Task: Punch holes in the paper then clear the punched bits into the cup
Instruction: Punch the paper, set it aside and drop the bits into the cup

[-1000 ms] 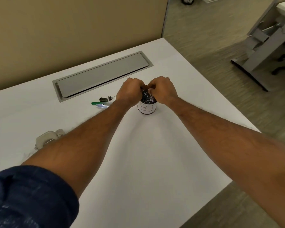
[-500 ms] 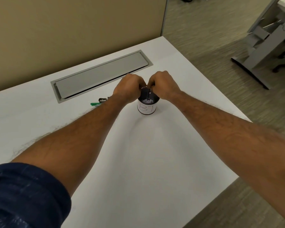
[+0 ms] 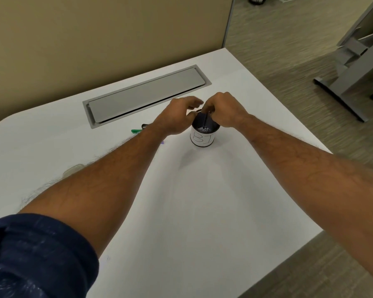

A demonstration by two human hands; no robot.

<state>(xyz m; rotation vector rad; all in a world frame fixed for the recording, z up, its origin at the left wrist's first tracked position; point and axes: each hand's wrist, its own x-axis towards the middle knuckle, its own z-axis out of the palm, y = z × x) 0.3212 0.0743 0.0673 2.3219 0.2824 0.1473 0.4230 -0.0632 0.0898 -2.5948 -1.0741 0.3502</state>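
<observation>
A dark cup (image 3: 203, 138) with a white label stands on the white table (image 3: 202, 211), and white punched bits (image 3: 204, 129) lie inside it. My right hand (image 3: 225, 114) is curled over the cup's mouth and pinches a small dark punch (image 3: 207, 117), which its fingers mostly hide. A thin dark part of the punch hangs into the cup. My left hand (image 3: 179, 118) sits just left of the cup, its fingers loosened and reaching over the rim, its thumb near the edge. I cannot make out any paper sheet.
A green pen (image 3: 136, 131) and a dark clip (image 3: 144, 126) lie left of the cup, behind my left forearm. A grey cable lid (image 3: 146, 95) is set into the table farther back. A clear object (image 3: 73, 168) peeks out by my left arm. The table's edge runs along the right.
My left hand has let go and uncurled its fingers; earlier both hands were curled together over the cup. The right hand stays over the cup.
</observation>
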